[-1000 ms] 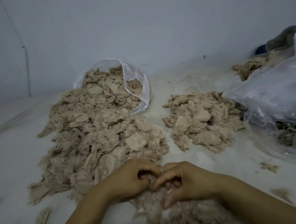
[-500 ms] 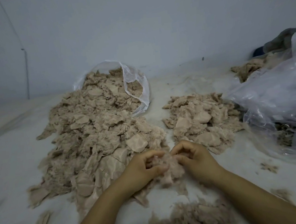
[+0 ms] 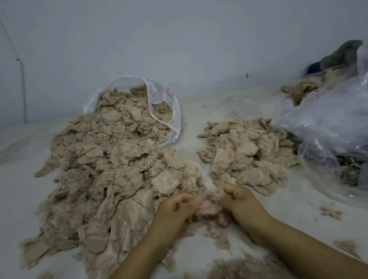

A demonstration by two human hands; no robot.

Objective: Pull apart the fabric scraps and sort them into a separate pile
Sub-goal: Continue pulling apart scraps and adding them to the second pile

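Observation:
A big heap of beige fabric scraps (image 3: 104, 170) spills from a clear plastic bag (image 3: 166, 109) at the left. A smaller pile of scraps (image 3: 246, 155) lies to the right of it. Between the two piles, near me, my left hand (image 3: 174, 210) and my right hand (image 3: 237, 199) both grip one fuzzy beige clump of scraps (image 3: 208, 205) stretched between them. A loose fluffy pile (image 3: 233, 275) sits at the bottom edge between my forearms.
A crumpled clear plastic bag (image 3: 344, 122) lies at the right, with more beige cloth (image 3: 302, 90) and a dark grey item (image 3: 340, 54) behind it. Small stray tufts (image 3: 331, 212) dot the white surface (image 3: 232, 107). A pale wall stands behind.
My hands lifted a clump from the near pile, moved it away from me toward the gap between the piles, and have drawn slightly apart on it.

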